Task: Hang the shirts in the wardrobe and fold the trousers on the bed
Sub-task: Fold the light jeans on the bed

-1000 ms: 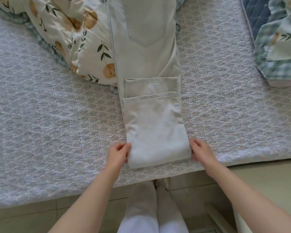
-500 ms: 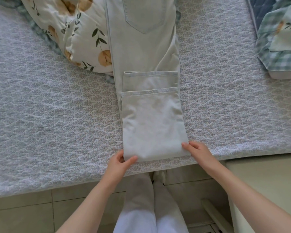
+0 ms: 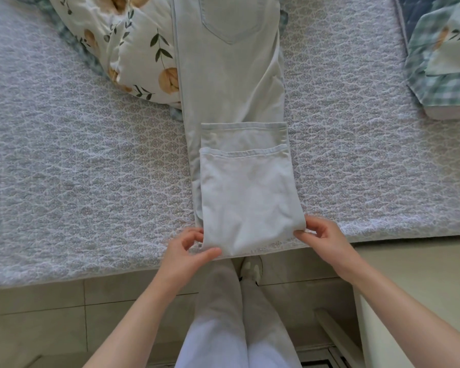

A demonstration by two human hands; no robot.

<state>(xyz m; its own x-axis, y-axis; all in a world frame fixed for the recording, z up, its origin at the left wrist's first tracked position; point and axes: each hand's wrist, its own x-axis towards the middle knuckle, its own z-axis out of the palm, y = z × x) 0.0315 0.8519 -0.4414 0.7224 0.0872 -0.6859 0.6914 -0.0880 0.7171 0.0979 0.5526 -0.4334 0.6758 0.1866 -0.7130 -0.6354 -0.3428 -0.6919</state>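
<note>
A person stood at the edge of the bed (image 3: 77, 168), pinching the two near corners of a pair of pale trousers (image 3: 247, 203). The left hand (image 3: 185, 254) held the fold's left corner between thumb and fingers (image 3: 210, 254), and the right hand (image 3: 324, 239) held its right corner; both grips were narrow on the cloth. Between the fingers, the doubled-back leg section lay flat on the bed. Just beyond it the two hems (image 3: 245, 154) sat stepped, one short of the other. Farther off, the seat and back pocket (image 3: 231, 22) stretched away unfolded. A floral quilt (image 3: 133, 35) lay beyond the left fingers, and a checked cloth (image 3: 441, 83) lay well off beyond the right. The trouser fold looked part done. The next move likely called for lifting both corners together and carrying the fold over toward the pocket, keeping the edges square.
</note>
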